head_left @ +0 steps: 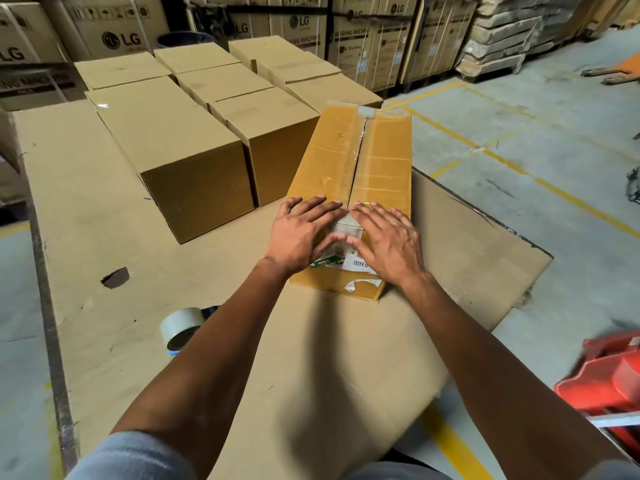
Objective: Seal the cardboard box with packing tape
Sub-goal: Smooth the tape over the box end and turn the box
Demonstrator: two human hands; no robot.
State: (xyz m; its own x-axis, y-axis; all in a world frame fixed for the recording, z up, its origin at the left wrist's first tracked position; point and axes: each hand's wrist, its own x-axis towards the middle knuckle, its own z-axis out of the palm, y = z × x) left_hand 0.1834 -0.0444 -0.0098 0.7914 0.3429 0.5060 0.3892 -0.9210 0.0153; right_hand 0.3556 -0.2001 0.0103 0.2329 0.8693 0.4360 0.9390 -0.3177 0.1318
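A long yellow-brown cardboard box [356, 168] lies on flat cardboard sheets, its two top flaps meeting along a centre seam with clear tape over it. My left hand [304, 233] and my right hand [386, 239] both press flat on the box's near end, fingers spread, on either side of the seam; they hold nothing. A roll of packing tape [180, 327] on a blue dispenser lies on the sheet to the left of my left forearm, apart from the box.
Several closed brown boxes [194, 150] stand in rows to the left and behind. Large appliance cartons [349, 39] line the back. The cardboard sheet [467, 244] ends at the right over concrete floor with yellow lines. A red machine [602, 379] sits at the lower right.
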